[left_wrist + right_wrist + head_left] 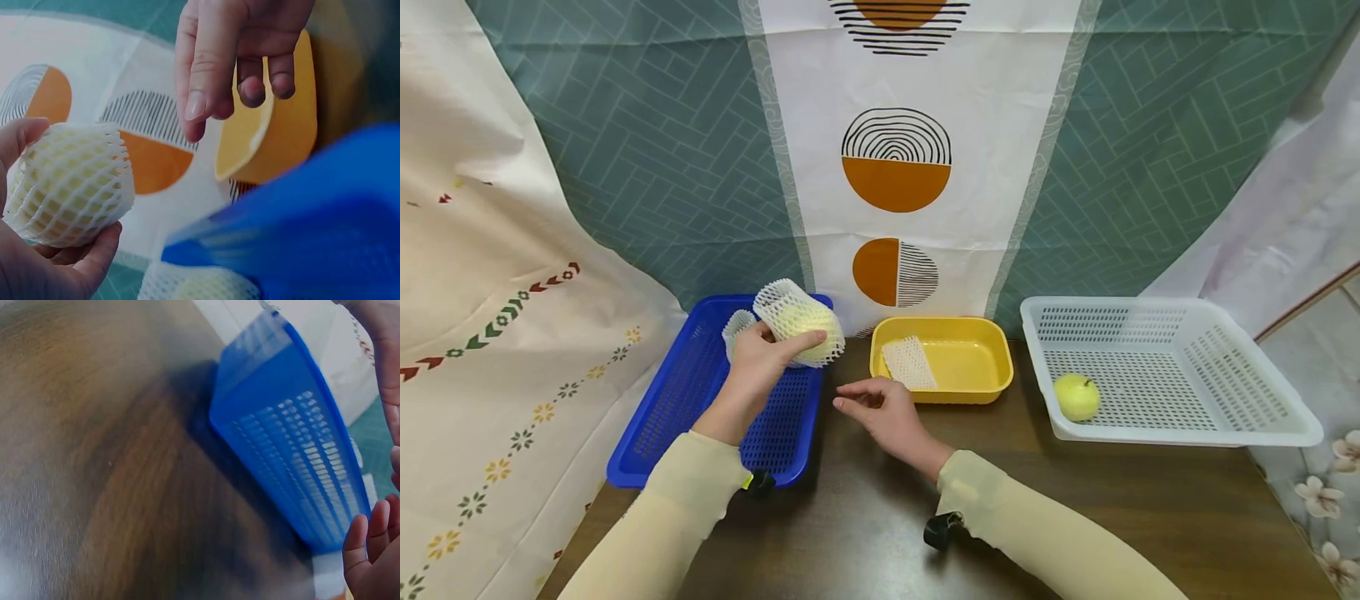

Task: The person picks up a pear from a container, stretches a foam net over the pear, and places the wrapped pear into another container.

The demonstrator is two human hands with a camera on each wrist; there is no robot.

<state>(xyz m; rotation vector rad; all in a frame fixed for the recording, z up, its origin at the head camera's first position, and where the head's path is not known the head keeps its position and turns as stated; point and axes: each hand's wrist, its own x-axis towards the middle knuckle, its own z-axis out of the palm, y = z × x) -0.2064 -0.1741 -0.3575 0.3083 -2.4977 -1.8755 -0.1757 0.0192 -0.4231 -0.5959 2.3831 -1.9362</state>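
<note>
In the head view my left hand [758,360] grips a yellow-green apple in a white foam net [808,325], above the far right corner of the blue basket [658,400]. The left wrist view shows the netted apple [72,184] between thumb and fingers. My right hand [891,419] hovers in front of the yellow tray, its fingers relaxed and holding nothing. A second netted fruit [737,323] lies in the blue basket, partly hidden behind the left hand.
A yellow tray [973,389] holds a flattened foam net [910,364]. On the right, a white basket [1165,437] contains a bare yellow-green apple [1077,397]. All stand on a dark wooden table [865,517] before a patterned cloth [685,150].
</note>
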